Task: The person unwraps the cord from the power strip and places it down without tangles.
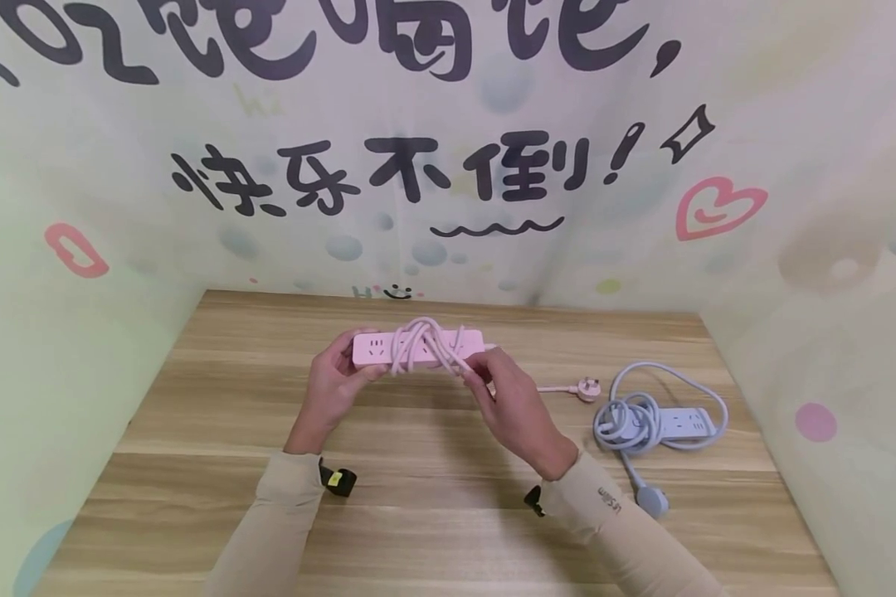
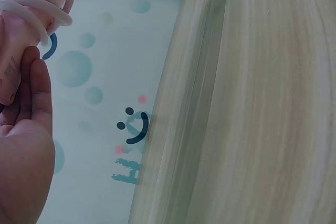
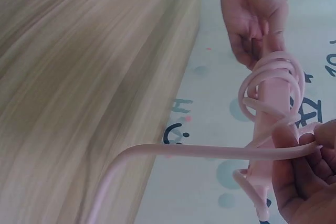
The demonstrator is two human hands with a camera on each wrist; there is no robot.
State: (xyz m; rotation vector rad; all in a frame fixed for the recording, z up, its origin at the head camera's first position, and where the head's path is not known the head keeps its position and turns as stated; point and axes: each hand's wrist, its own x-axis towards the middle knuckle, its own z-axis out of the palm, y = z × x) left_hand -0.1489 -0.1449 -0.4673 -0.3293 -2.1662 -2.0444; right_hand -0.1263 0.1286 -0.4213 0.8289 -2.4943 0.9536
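A pink power strip (image 1: pixel 374 349), its socket face turned up, is held above the table between both hands. Its pink cord (image 1: pixel 418 333) loops several times round the middle of the strip. My left hand (image 1: pixel 332 388) grips the strip's left end, thumb along the near edge. In the left wrist view, the fingers of this left hand (image 2: pixel 31 129) lie against the strip's end. Near the strip's other end, my right hand (image 1: pixel 513 408) pinches the cord (image 3: pixel 210 151), whose free length hangs down in the right wrist view. The cord's pink plug (image 1: pixel 588 389) lies on the table, right of the right hand.
A blue power strip (image 1: pixel 683 423) wrapped in its own cord lies on the right side of the wooden table (image 1: pixel 418 531). Its blue plug (image 1: pixel 652 501) rests nearer the front. Printed white walls (image 1: pixel 388 224) enclose the table at the back and sides.
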